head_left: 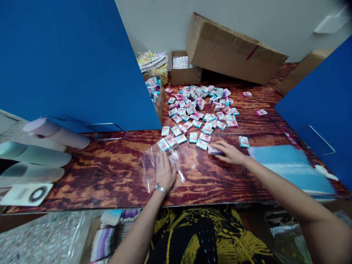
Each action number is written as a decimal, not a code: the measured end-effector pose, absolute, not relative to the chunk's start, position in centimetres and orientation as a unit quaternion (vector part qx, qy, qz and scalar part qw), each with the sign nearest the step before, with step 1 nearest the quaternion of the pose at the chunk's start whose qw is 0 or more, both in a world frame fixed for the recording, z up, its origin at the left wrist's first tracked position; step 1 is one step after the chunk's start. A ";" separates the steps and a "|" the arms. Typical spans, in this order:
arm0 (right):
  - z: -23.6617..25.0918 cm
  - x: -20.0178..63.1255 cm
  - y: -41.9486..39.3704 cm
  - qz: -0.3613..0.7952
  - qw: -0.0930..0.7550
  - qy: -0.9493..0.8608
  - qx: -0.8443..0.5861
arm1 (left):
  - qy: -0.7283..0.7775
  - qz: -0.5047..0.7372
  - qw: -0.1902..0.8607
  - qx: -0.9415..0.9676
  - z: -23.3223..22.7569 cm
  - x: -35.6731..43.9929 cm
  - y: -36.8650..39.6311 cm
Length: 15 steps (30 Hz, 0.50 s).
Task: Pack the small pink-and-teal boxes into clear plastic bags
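Note:
My left hand point(164, 172), with a metal watch band point(161, 189) on its wrist, lies with fingers stretched out on a clear plastic bag or film point(147, 168). Its fingertips reach the near edge of a small blue-and-white printed box point(163, 144). Beside that sits a pink-and-white printed box point(171, 140). My right hand point(229, 152) has its fingers closed around another small printed box point(215, 150), partly hidden by the fingers. Just past it is a pair of boxes, one of them a light blue one point(202, 144).
Many small boxes point(192, 106) lie scattered over the wood-patterned table point(110, 172). Blue doors point(77, 66) flank both sides. Cardboard cartons point(233, 51) stand at the back. Bottles point(35, 154) and a phone point(26, 194) lie left; blue sheets point(288, 168) lie right.

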State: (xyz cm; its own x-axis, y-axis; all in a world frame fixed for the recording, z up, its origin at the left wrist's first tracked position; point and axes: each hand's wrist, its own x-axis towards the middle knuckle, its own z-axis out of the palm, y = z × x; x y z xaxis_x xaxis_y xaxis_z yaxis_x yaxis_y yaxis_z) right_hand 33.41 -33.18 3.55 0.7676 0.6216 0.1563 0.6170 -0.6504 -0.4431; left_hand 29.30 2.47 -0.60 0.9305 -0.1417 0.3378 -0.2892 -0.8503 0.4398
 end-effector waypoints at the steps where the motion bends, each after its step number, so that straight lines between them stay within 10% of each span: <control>1: 3.2 33.4 -33.2 0.005 0.241 -0.342 -0.908 | -0.116 0.149 0.251 0.949 -0.6 29.3 2.5; 15: 3.0 28.4 -29.0 -0.046 0.238 -0.288 -0.926 | -0.113 0.092 0.279 0.949 0.6 28.7 2.9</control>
State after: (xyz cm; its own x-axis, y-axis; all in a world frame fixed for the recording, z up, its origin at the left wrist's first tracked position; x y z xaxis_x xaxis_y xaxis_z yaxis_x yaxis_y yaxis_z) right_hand 28.44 -28.95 3.01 0.8300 0.5113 0.2230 0.5555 -0.7211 -0.4141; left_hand 28.69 2.89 0.64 0.9574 -0.1629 0.2386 -0.2660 -0.8190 0.5085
